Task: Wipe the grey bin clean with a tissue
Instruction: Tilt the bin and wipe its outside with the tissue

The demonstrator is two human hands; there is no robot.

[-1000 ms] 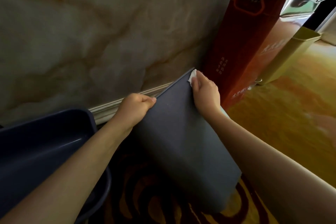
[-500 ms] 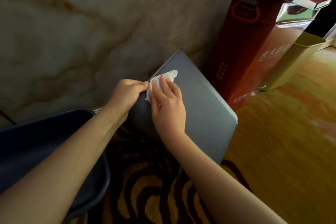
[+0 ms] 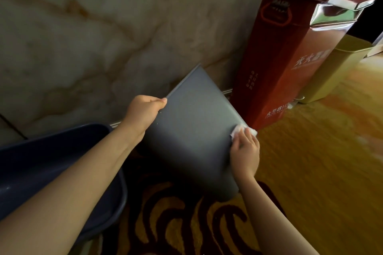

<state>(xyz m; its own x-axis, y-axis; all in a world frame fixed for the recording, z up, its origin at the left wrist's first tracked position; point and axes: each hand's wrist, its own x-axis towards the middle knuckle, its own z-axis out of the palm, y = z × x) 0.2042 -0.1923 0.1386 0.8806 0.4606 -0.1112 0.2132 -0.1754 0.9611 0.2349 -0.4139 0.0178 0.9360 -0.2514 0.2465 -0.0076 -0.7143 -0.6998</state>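
- the grey bin [image 3: 192, 136] is tipped over and held off the patterned carpet [image 3: 176, 219], in front of the marble wall [image 3: 103, 37], between a dark blue tub [image 3: 62, 163] and a red box [image 3: 290, 58]
- its long axis runs diagonally, from the far end near the wall down to the near end over the carpet; which end is the open mouth cannot be told from here
- the left hand [image 3: 145, 114] is clenched on the bin's upper left edge, steadying it
- the right hand [image 3: 245, 151] presses a white tissue [image 3: 242, 130] flat against the bin's right edge, fingers spread over it
- the bin looks like light, stiff plastic with smooth, probably slippery sides, so an edge or rim is the better place to grip than a flat face
- the tissue is soft and would likely bunch or tear under hard rubbing
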